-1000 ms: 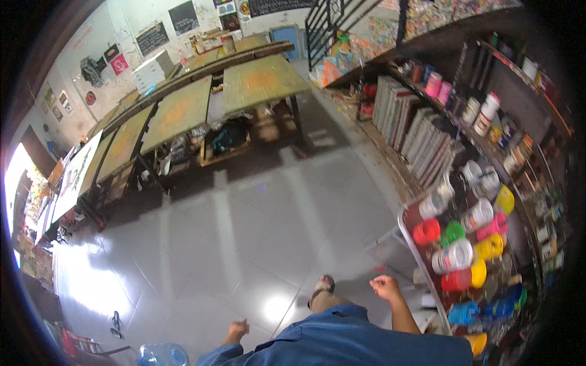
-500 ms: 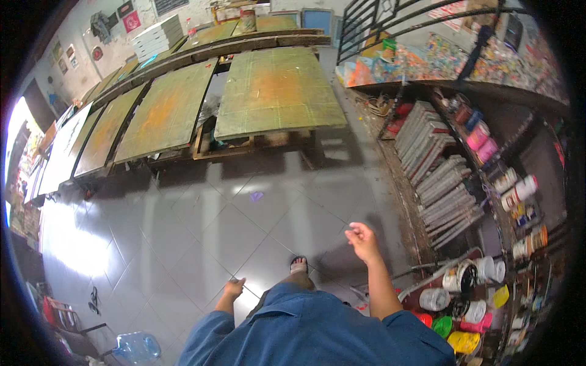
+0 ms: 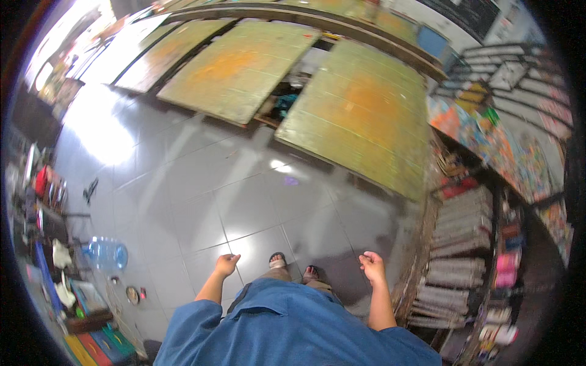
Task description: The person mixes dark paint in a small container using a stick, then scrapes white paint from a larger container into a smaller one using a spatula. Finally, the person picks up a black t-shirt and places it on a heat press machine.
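Observation:
Both my hands hang in front of my blue shirt, over the grey tiled floor [image 3: 183, 213]. My left hand [image 3: 227, 265] is loosely closed, its fingers curled together, and I see nothing in it. My right hand [image 3: 373, 267] has its fingers half bent and a little apart, with nothing visible between them. It is nearest the stacked grey frames [image 3: 455, 272] on the rack at my right, without touching them. Ahead, a green-yellow board [image 3: 366, 110] with an orange patch lies on a low table, beyond the reach of either hand.
A similar board [image 3: 235, 67] lies left of the first, across a gap. Pink containers [image 3: 506, 268] stand on the right rack. A clear blue water jug [image 3: 107, 253] lies on the floor at left, near dark sandals [image 3: 90, 190]. A small purple scrap [image 3: 290, 181] lies ahead.
My view has swung to the right, bringing the boards nearer. Both feet now show. My left hand has risen slightly in view and my right hand is lower.

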A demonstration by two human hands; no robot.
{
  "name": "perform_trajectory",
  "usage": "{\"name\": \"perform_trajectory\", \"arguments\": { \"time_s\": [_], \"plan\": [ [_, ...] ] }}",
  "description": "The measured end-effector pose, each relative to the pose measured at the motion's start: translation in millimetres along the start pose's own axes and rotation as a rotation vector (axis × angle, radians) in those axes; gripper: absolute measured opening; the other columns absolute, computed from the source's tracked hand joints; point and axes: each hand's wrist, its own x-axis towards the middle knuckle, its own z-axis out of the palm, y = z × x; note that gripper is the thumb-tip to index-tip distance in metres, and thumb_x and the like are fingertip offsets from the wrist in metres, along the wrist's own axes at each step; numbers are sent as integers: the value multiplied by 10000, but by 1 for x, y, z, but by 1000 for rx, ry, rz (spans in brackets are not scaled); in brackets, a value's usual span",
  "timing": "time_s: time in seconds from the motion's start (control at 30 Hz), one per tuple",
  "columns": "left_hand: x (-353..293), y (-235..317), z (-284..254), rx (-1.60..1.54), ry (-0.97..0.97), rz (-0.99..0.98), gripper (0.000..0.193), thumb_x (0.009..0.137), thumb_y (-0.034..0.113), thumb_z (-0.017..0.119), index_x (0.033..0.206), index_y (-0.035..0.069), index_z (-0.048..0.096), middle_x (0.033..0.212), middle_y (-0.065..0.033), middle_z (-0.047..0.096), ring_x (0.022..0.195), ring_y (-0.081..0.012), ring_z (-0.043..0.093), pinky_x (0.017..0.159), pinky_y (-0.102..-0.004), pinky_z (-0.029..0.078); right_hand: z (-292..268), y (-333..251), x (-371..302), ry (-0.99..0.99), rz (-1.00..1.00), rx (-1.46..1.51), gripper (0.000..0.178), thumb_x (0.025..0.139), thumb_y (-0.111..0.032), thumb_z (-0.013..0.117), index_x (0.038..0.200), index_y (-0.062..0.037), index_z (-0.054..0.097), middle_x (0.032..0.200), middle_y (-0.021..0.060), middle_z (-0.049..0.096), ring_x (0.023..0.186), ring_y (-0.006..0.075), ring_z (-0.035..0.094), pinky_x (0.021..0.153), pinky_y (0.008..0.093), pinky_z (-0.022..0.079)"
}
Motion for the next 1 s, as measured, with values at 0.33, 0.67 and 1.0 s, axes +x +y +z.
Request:
{"name": "perform_trajectory", "arguments": {
  "time_s": [0.33,0.67,1.0],
  "plan": [
    [-23,-301,7,-120,-14,-667,600,859,558,406,930,17,657,933,-142,657,904,-269,624,866,-346,444,283,-155,52,-565,-300,-364,411,767,-207,698,1091,-5,547,883,93,599,618,127,567,562,268,465],
    [66,-367,-216,-613,247,-748,435,810,395,608,973,-9,606,916,-106,643,716,-201,606,641,-347,476,642,-283,-6,-867,-557,-630,431,786,-230,676,1127,-14,524,871,89,606,694,150,583,600,278,470],
    [226,-410,-606,-949,859,-311,276,810,266,640,879,-2,638,753,-87,632,697,-134,573,632,-267,460,914,-367,35,-739,-297,-580,465,739,-260,713,1098,-10,557,867,142,631,761,192,606,638,317,497]
  ]
}}
